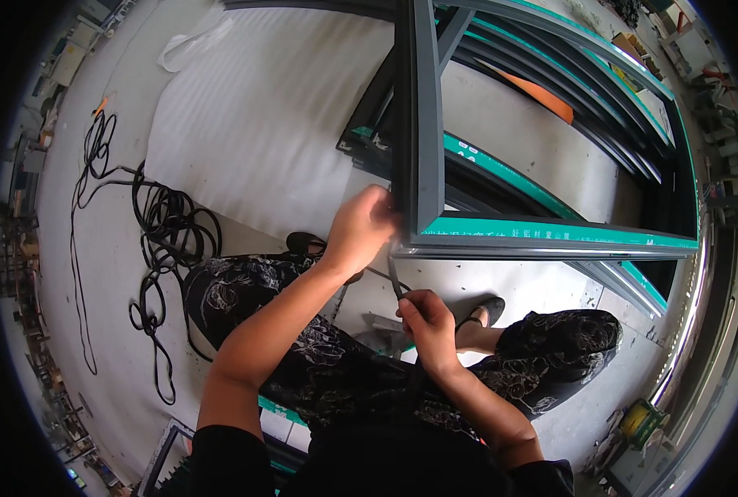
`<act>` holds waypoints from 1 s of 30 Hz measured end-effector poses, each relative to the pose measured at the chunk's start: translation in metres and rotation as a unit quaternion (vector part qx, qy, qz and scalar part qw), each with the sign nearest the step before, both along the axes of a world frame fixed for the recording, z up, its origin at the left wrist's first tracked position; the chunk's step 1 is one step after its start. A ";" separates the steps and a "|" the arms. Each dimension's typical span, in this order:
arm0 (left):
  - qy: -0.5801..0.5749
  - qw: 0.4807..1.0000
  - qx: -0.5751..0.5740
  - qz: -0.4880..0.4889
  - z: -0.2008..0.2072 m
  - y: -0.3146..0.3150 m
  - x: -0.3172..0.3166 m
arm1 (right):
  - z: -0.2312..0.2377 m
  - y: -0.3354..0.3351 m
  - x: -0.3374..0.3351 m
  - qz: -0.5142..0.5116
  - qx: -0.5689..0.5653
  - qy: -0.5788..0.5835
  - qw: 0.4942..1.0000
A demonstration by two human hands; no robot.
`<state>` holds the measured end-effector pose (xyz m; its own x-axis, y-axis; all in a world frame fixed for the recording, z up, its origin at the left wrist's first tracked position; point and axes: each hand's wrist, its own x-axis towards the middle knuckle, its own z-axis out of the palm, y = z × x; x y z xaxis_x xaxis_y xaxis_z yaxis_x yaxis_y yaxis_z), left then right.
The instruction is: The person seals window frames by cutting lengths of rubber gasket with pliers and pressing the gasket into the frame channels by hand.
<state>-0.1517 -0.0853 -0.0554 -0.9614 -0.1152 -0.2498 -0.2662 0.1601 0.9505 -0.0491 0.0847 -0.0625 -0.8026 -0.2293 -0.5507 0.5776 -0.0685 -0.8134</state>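
A dark grey window frame point(429, 124) with green protective film along its edges stands in front of me, its near left corner closest to my hands. My left hand point(361, 232) is at the outer side of that corner, fingers curled together against the dark profile. The fingertips are partly hidden, so what they pinch does not show. Lower down and to the right, my right hand point(429, 327) is closed on a thin black sealing strip point(395, 277). The strip runs up from the fingers to the underside of the frame's corner.
More dark frames point(535, 182) with green film lie stacked behind, an orange piece point(543, 95) among them. White foam sheeting point(261, 116) covers floor at the left. Beside it lies a tangle of black strip point(170, 224). Another frame part point(170, 451) is near my left elbow.
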 end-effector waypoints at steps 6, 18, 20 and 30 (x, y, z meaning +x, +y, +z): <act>0.028 0.998 -0.049 -0.022 -0.013 -0.001 -0.001 | 0.006 0.005 0.001 -0.017 0.008 0.005 1.000; -0.086 0.994 0.055 -0.021 -0.011 -0.010 -0.002 | -0.006 0.004 0.005 -0.008 0.026 0.024 0.999; -0.127 0.989 0.072 -0.025 -0.005 -0.012 -0.003 | -0.006 0.003 0.006 -0.008 0.019 0.024 0.999; -0.133 0.982 0.132 -0.024 -0.008 -0.012 0.004 | -0.003 -0.003 0.005 0.003 0.015 0.021 1.000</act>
<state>-0.1473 -0.0971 -0.0635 -0.8606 0.0322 -0.5082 -0.5092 -0.0648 0.8582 -0.0438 0.0818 -0.0657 -0.8238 -0.2177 -0.5235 0.5436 -0.0413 -0.8383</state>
